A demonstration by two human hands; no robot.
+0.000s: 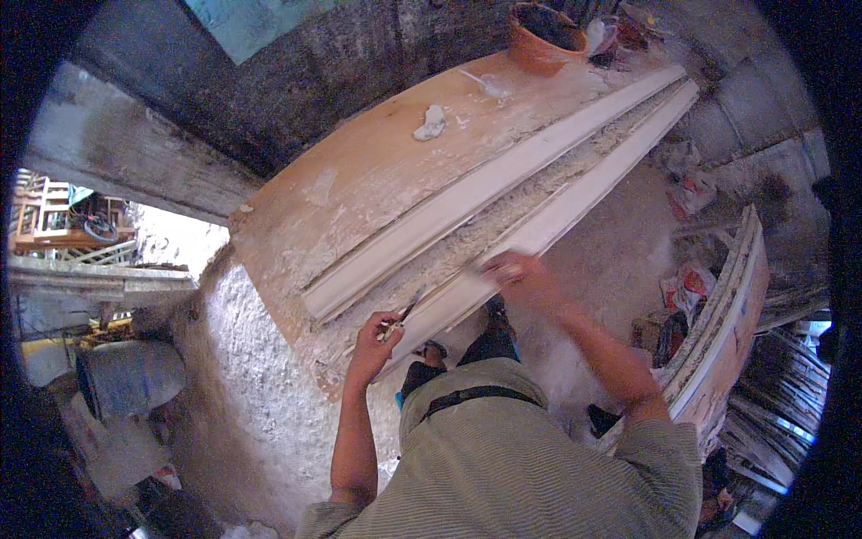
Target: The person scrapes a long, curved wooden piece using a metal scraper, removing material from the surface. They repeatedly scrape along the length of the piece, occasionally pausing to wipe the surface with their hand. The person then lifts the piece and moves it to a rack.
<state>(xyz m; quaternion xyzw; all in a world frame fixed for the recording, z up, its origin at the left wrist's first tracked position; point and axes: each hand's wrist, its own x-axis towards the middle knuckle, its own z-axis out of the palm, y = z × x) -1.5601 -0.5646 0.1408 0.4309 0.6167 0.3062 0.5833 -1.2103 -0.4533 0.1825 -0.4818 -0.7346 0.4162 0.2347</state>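
Observation:
Two long white plaster mouldings lie side by side on a wide board (287,238). The far moulding (485,196) and the near moulding (561,214) have a strip of crumbly plaster residue (449,235) between them. My left hand (373,346) is closed on a small blade tool (410,307), dark and thin, beside the left end of the near moulding. Its exact kind is too small to make out. My right hand (514,269) is over the middle of the near moulding, smeared by motion. Whether its fingers touch the surface or hold anything does not show.
An orange tub (543,40) stands at the board's far right end. A white plaster lump (431,123) lies on the board. To the right, another curved panel (727,332) leans near some litter. A blue barrel (135,377) is at the left.

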